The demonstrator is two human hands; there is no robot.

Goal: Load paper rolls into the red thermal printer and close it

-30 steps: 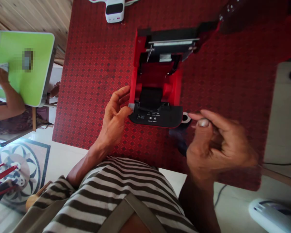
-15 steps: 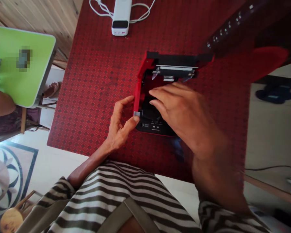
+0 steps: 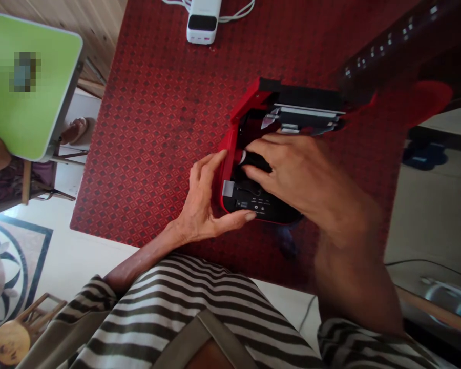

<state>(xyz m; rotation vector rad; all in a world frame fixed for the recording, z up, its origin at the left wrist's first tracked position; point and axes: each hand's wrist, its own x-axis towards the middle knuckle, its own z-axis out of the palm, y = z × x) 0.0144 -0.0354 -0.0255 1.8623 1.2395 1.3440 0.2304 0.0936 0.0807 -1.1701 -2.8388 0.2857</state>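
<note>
A red-and-black machine, like a small label printer (image 3: 278, 207), lies on the table with its lid (image 3: 307, 97) raised toward the far side. My right hand (image 3: 303, 177) reaches into its open bay, thumb and fingers closed round a black roll (image 3: 256, 160) with a pale end. The far part of the roll is hidden by my fingers. My left hand (image 3: 207, 202) rests against the machine's left side, its fingers stretched along the red wall and its thumb spread out by the front edge. A grey patch (image 3: 228, 188) marks the machine's front left corner.
A white power bank (image 3: 203, 23) with a white cable lies at the back of the red patterned table (image 3: 149, 133). A dark tube-like object (image 3: 384, 46) juts in at upper right. To the left stands a green table (image 3: 42, 113); a wooden stool (image 3: 11, 341) is at lower left.
The machine sits further right in view and slightly turned. My left thumb has moved from the front left corner to the front edge. The black roll now shows in my right hand's fingers.
</note>
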